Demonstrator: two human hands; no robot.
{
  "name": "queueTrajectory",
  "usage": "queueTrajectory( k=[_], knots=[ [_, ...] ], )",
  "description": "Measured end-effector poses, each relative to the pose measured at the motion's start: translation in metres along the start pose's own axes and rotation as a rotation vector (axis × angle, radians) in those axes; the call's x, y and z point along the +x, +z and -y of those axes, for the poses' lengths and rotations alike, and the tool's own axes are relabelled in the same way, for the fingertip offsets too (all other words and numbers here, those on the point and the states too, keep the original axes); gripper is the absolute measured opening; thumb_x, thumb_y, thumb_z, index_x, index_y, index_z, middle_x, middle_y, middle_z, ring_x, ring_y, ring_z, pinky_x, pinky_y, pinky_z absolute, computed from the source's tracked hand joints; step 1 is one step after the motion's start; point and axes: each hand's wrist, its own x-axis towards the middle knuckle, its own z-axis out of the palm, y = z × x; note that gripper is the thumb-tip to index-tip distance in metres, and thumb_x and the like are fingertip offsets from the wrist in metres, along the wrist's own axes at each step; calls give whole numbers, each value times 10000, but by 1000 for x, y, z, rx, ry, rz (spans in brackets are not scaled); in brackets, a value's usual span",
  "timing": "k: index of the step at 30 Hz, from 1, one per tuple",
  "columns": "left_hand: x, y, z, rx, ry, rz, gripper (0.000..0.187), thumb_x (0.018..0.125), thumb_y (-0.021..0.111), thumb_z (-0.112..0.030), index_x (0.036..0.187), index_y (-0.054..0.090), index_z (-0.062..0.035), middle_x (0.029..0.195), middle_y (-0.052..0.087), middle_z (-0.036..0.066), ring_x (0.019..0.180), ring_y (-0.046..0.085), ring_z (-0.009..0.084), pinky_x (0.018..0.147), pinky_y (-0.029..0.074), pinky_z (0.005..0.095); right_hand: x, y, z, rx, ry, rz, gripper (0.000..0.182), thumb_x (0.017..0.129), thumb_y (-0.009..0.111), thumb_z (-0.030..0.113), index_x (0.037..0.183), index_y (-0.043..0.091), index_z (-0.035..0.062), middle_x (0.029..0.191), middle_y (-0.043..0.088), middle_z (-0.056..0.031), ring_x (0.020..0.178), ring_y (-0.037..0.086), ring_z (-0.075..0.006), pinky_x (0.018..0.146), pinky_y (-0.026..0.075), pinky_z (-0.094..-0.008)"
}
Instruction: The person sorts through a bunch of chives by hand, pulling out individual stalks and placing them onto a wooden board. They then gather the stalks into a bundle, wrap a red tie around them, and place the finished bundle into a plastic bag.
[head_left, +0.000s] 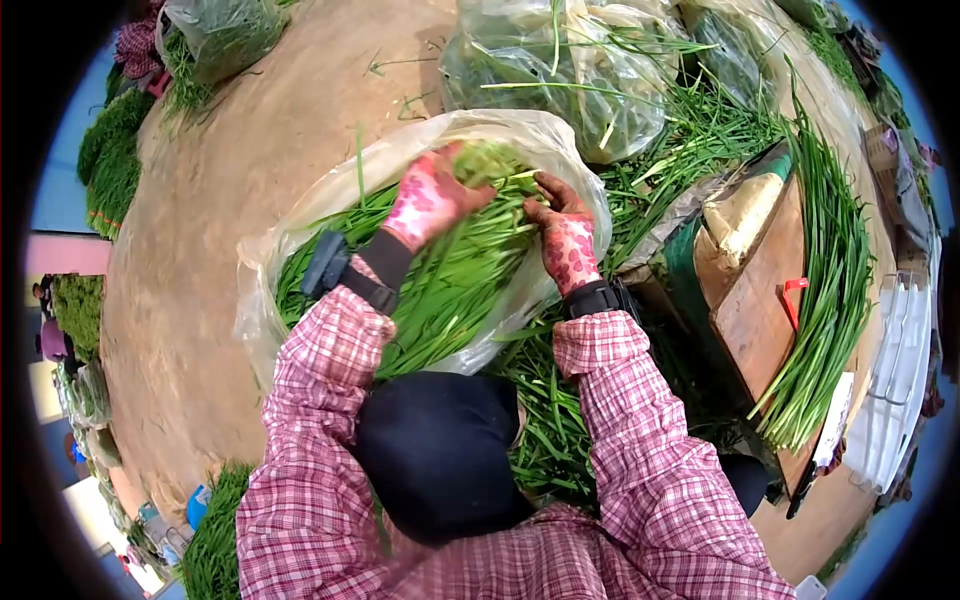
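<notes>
A clear plastic bag (555,130) lies open before me, filled with long, flat green chives (430,310). Over the bag's far part, my left hand (425,200) is closed round a bunch of chives, whose ends are blurred by motion. My right hand (567,235) is across from it at the bag's right side, thumb and fingers pinching pale chive ends. Both hands wear pink patterned fabric over the palm and wrist, with bare fingers. My dark knee (445,455) is just below the bag.
On the right, a wooden board (755,325) bears a neat bundle of chives (830,290) and a red-handled tool (793,300). Loose chives (690,140) cover the ground beyond it. Full plastic bags (560,70) stand ahead. A white rack (892,350) is at far right.
</notes>
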Motion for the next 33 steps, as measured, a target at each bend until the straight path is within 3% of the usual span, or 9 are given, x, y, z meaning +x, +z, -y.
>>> queueTrajectory(
  k=[4,8,11,14,19,22,27,29,33],
  knots=[
    [1,-19,13,-268,50,-93,596,682,803,-282,1151,589,17,1008,680,168,923,656,244,838,496,333,8,-12,-17,-106,55,-76,452,832,584,-98,1273,523,-21,1107,644,-111,944,613,-157,823,488,-245],
    [2,-13,32,-242,90,-149,613,681,804,-289,1156,582,28,1017,674,177,937,651,249,839,495,336,-14,11,44,-1092,-424,-248,743,719,805,273,1331,469,16,1348,498,-178,1240,471,-319,1042,379,-394],
    [-8,-16,20,-237,72,-136,597,685,793,-283,1156,586,20,1026,671,172,942,648,244,843,494,335,-21,47,64,-941,-519,138,1049,595,867,409,1398,341,-14,1442,363,-222,1396,239,-361,1148,228,-420],
    [-20,-20,13,-436,191,54,465,711,768,-77,1130,591,22,1045,671,80,945,604,124,847,484,287,-10,84,52,-322,-104,442,1001,586,883,295,1389,358,8,1382,446,-180,1267,455,-264,1051,380,-359],
    [-49,-41,9,-121,112,126,494,679,784,-75,1128,585,-27,1175,621,130,1063,598,206,927,465,327,-20,112,42,-88,-174,333,677,696,831,166,1254,511,-43,1065,670,-75,987,607,-126,901,482,-264],
    [-105,-53,-14,322,136,-404,422,678,795,-130,1043,612,-21,1102,646,154,1026,622,292,922,481,352,-23,107,59,-25,-152,294,454,740,776,62,1143,587,-29,1034,682,-70,901,626,-113,824,505,-244],
    [-133,14,14,-498,-24,222,182,842,648,-81,1008,671,-8,996,689,116,925,653,206,814,499,293,-26,122,48,-137,-146,169,286,730,802,128,931,627,22,800,638,4,702,577,-86,659,475,-226],
    [-117,52,66,-380,70,66,288,888,611,-119,1160,592,-27,1098,648,83,1002,600,168,854,484,309,-27,114,59,-5,-142,261,267,736,777,74,940,619,6,835,639,-18,712,588,-99,670,480,-232],
    [-94,119,132,-1872,-85,-56,536,931,577,-296,1373,397,-53,1344,500,127,1138,535,288,939,457,351,-48,122,110,229,-308,324,120,759,720,-5,832,627,14,843,624,-42,770,606,-145,809,513,-296]
  ],
)
